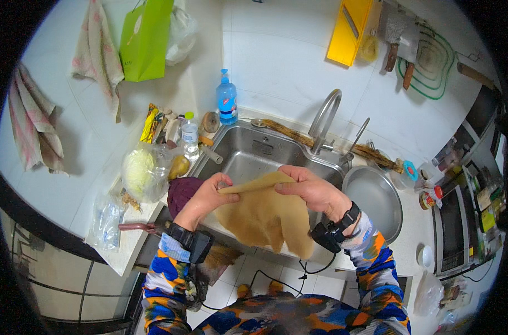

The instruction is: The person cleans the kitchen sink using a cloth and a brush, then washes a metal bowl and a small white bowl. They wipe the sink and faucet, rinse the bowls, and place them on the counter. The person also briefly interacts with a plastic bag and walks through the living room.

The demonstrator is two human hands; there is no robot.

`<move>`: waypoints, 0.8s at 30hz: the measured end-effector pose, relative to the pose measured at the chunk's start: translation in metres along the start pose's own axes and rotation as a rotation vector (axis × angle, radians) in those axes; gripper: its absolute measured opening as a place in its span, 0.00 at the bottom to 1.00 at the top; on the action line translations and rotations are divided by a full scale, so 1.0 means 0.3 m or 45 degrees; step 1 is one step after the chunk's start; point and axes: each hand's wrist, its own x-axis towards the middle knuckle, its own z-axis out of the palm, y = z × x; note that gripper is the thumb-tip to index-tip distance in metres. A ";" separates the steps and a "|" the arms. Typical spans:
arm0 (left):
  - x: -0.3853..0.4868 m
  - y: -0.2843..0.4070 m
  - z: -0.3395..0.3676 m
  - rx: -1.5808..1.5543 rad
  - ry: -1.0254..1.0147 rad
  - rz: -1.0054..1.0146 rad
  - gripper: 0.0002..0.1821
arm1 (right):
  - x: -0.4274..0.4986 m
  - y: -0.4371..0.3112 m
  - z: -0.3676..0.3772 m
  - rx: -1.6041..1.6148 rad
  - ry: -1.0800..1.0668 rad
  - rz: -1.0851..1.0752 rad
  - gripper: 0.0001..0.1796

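Observation:
A tan, soft cloth-like sheet (258,220) hangs in loose folds over the front edge of the stainless steel sink (241,161). My left hand (203,199) pinches its upper left edge between thumb and fingers. At the upper right, my right hand (316,190) grips the same edge, so the top is drawn into a fold between both hands. Whether the sheet is fabric or something else I cannot tell. Behind my left wrist lies a dark purple cloth or bag (180,194). The sink's front part is hidden by the sheet.
A curved faucet (327,113) rises behind the sink. To the right sits a metal basin (373,201). On the left counter are a bagged cabbage (138,171), a water bottle (190,134) and a red-handled tool (138,226). A blue detergent bottle (227,100) stands at the back corner.

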 end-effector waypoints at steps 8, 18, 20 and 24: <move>0.068 -0.102 0.091 -0.234 0.088 -0.061 0.34 | 0.102 -0.078 -0.093 0.038 0.243 -0.055 0.10; -0.037 -0.261 0.090 -0.433 0.346 -0.128 0.28 | 0.263 -0.476 -0.545 -0.071 0.786 -0.954 0.10; -0.065 -0.295 0.085 -0.397 0.352 -0.117 0.25 | 0.225 -0.479 -0.656 0.049 0.888 -1.108 0.12; -0.113 -0.346 0.110 -0.452 0.416 -0.176 0.23 | 0.166 -0.313 -0.820 0.358 1.184 -0.995 0.15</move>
